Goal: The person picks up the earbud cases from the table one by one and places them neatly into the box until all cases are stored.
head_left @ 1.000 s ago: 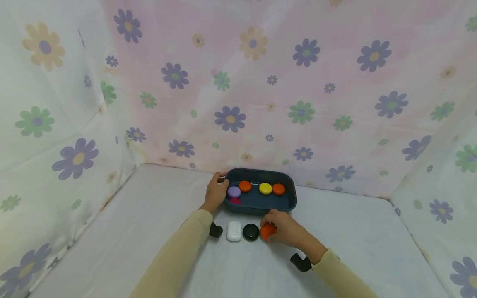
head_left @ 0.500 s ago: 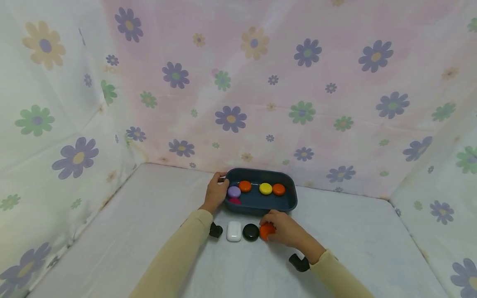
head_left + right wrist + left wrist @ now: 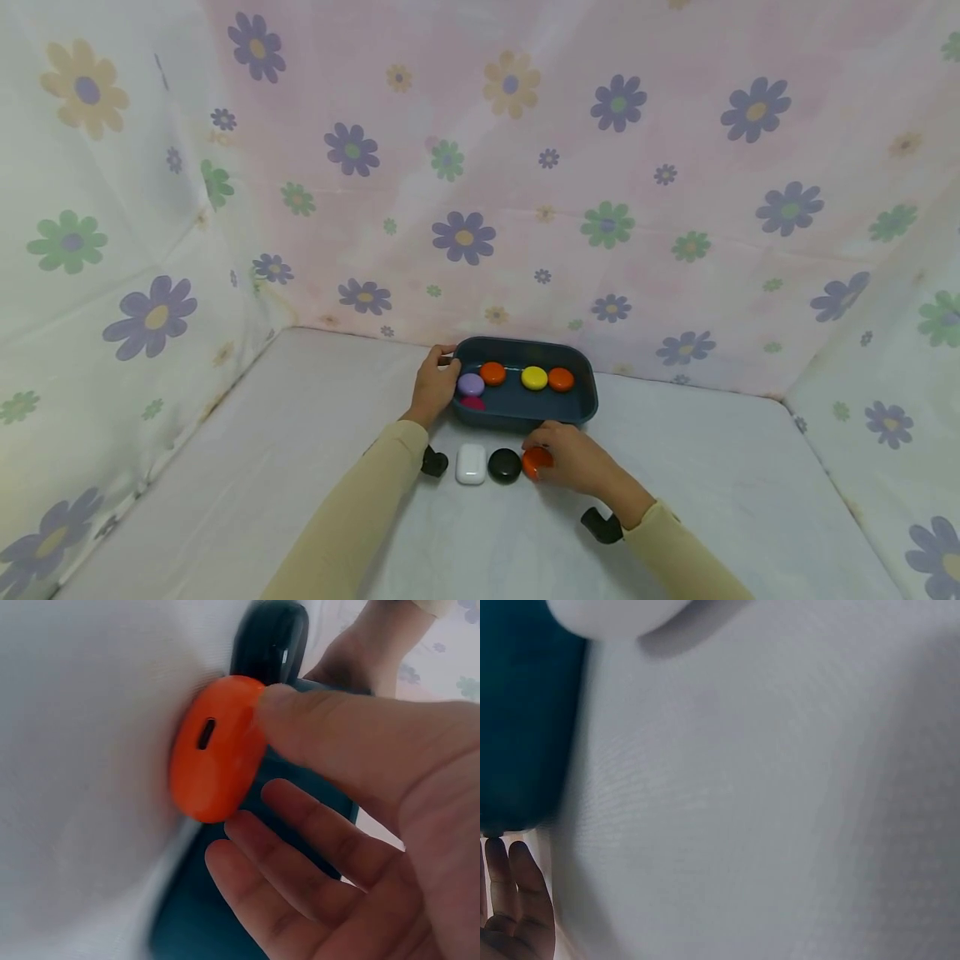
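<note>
In the head view my left hand (image 3: 435, 387) holds the left end of a dark blue tray (image 3: 517, 421). Its fingers reach along that end in the left wrist view. My right hand (image 3: 573, 458) holds an orange earbud case (image 3: 536, 463) on the table in front of the tray. In the right wrist view the thumb presses one edge of the orange case (image 3: 217, 750), a port slot facing the camera, with fingers behind it. Left of it, in one row, lie a round black case (image 3: 504, 466) and a white rounded case (image 3: 471, 464).
Inside the tray lie a purple round case (image 3: 471, 385), two orange ones, a yellow one (image 3: 534, 378) and a partly hidden crimson one (image 3: 472, 403). The back wall (image 3: 465, 283) of flowered cloth rises right behind the tray. Black wrist mounts (image 3: 602, 527) show at both forearms.
The right hand has shifted slightly left with the orange case, bringing it closer to the black one. The left hand and the tray stay in place.
</note>
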Motion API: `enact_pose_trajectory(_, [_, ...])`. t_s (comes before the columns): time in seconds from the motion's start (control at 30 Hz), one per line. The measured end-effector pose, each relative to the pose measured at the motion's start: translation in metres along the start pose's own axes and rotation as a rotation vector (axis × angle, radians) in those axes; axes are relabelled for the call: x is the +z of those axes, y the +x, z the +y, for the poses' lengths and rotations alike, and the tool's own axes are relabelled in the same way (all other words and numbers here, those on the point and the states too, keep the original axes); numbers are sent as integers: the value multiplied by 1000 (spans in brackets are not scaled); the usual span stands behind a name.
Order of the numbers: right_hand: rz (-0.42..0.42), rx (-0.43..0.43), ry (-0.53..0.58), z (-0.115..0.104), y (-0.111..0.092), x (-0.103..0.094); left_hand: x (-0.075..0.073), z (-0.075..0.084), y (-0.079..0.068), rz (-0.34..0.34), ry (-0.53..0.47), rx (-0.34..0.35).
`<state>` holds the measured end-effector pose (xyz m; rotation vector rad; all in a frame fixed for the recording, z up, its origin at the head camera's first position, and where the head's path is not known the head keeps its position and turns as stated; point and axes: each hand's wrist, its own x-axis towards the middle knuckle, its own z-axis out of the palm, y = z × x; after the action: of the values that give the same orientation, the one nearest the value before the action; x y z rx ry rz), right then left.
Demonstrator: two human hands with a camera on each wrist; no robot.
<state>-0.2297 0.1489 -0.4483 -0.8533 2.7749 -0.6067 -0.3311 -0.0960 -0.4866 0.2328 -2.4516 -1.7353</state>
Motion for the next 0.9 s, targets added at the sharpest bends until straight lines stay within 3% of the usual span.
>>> enact_pose_trajectory(0.5, [78,-152,199,-9,7,-26,1,-2,1,2,12,16])
enact_pose_trajectory(0.9, [197,-182,226,-12,46,-41,0,-4,2,-1,4,21])
